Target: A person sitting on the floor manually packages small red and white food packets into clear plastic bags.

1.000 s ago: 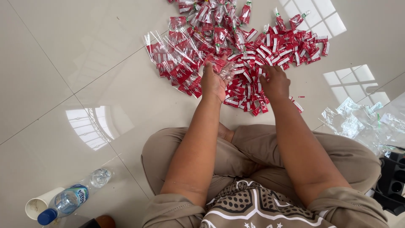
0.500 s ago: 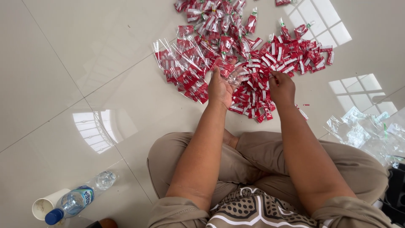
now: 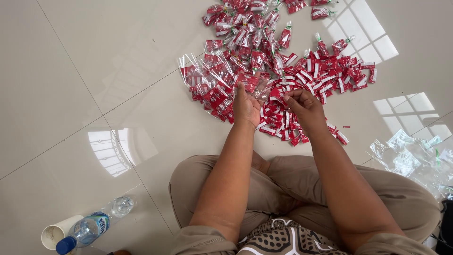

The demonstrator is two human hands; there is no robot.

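Observation:
A big heap of small red-and-white sachets (image 3: 302,75) lies on the glossy tiled floor in front of my crossed legs. Many are packed into clear plastic bags (image 3: 207,82) at the heap's left side. My left hand (image 3: 246,106) is raised over the heap's near edge and holds a clear plastic bag (image 3: 262,87) by its mouth. My right hand (image 3: 304,106) is close beside it, fingers pinched on red sachets at the bag's opening.
A plastic water bottle with a blue cap (image 3: 87,229) lies at the lower left beside a white paper cup (image 3: 55,233). A pile of empty clear bags (image 3: 410,158) sits at the right. A dark object (image 3: 446,226) is at the lower right edge.
Both hands have lifted off the heap toward me, and a clear bag is now held between them. The camera view has shifted slightly, so the heap sits higher in frame.

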